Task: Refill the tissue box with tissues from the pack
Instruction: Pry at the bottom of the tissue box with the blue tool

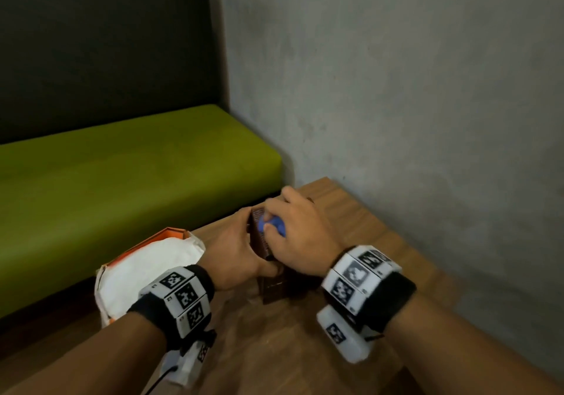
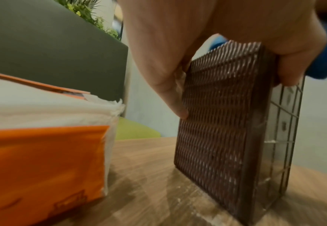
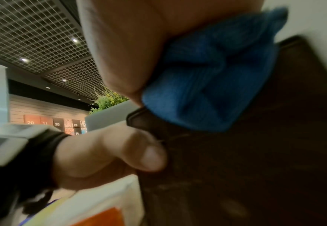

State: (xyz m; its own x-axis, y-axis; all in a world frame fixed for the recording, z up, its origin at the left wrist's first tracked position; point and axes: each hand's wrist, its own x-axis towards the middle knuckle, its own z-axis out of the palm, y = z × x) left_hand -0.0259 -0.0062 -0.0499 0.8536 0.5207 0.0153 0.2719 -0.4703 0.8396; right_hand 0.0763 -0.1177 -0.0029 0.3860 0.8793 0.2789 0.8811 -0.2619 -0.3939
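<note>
The dark brown tissue box point(image 1: 273, 288) stands on edge on the wooden table point(image 1: 351, 230); its ribbed side point(image 2: 216, 122) faces the left wrist view. My left hand point(image 1: 241, 245) grips the box from above, thumb point(image 2: 170, 85) on the ribbed side and a finger over the far edge. My right hand point(image 1: 293, 230) holds a bunched blue cloth point(image 1: 272, 225) and presses it against the box's other face point(image 3: 255, 152). The orange tissue pack point(image 1: 146, 266) lies to the left, open, with white tissues point(image 2: 42, 107) showing. The box's inside is hidden.
A green bench seat point(image 1: 122, 181) with a dark backrest runs behind the table's left edge. A grey wall point(image 1: 396, 104) stands close along the table's right side. Bare table surface point(image 1: 274, 349) lies in front of the box.
</note>
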